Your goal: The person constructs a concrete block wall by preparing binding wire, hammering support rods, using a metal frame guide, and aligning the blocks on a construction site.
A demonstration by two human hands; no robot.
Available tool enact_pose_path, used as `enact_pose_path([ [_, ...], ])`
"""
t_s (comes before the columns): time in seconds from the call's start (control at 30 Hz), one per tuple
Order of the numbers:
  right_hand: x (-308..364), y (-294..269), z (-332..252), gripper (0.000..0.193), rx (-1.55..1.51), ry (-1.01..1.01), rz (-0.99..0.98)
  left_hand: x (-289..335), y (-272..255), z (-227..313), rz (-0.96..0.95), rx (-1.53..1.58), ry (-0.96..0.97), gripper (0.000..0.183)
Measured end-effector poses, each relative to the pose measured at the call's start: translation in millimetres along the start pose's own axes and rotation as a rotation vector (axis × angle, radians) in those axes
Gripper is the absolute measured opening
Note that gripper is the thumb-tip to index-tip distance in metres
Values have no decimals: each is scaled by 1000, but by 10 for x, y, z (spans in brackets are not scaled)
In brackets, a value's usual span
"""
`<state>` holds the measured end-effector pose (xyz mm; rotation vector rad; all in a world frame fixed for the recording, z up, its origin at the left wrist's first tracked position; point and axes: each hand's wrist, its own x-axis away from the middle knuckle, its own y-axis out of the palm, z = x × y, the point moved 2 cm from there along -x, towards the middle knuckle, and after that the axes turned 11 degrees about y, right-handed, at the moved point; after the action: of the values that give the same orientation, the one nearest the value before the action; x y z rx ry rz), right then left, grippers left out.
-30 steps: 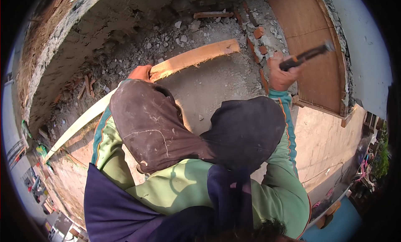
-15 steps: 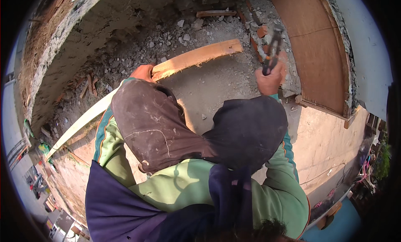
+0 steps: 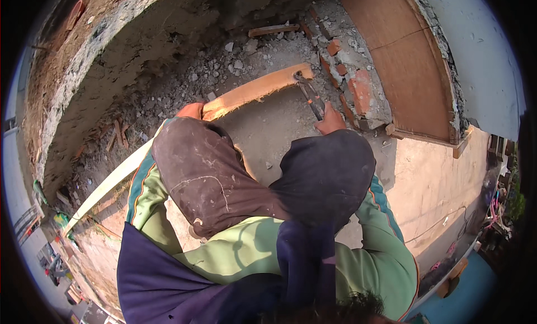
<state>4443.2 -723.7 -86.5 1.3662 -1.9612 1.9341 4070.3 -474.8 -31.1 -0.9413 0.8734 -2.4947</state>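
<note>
A long, rough-edged wooden board (image 3: 260, 89) slants from the lower left, past my left knee, up to its far end near the middle. My left hand (image 3: 191, 110) is closed on the board, partly hidden behind the knee. In my right hand (image 3: 331, 121), just beyond the right knee, is a pair of pincers (image 3: 311, 98) with dark handles marked orange. The head of the pincers touches the board's far end. Whether the jaws grip anything there is too small to tell.
Broken rubble (image 3: 240, 58) and a short wood strip (image 3: 274, 30) lie beyond the board. Red bricks (image 3: 362, 92) set in mortar run along the right, beside a brown panel (image 3: 403, 61). A rough concrete wall (image 3: 112, 67) curves along the left.
My right hand has come down and left, bringing the pincers from above the bricks onto the board's far end. The left hand keeps its hold; the view has shifted slightly.
</note>
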Motion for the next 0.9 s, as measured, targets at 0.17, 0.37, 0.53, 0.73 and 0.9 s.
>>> enact_pose_path([
  [0.17,331,36,338,45,-523,76,-28,-268,95,-157,-116,299,170,58],
  [0.37,740,102,794,41,-1079,-23,-192,-820,-312,387,-621,1002,20,45],
  [0.53,762,-222,743,38,-1303,-36,-373,-1584,-70,166,-343,611,66,60],
  [0.73,492,-935,390,46,-1288,197,-593,-1597,99,-91,-262,462,229,65],
  [0.9,43,-1525,73,43,-1092,176,-756,-1456,69,57,-94,205,226,65],
])
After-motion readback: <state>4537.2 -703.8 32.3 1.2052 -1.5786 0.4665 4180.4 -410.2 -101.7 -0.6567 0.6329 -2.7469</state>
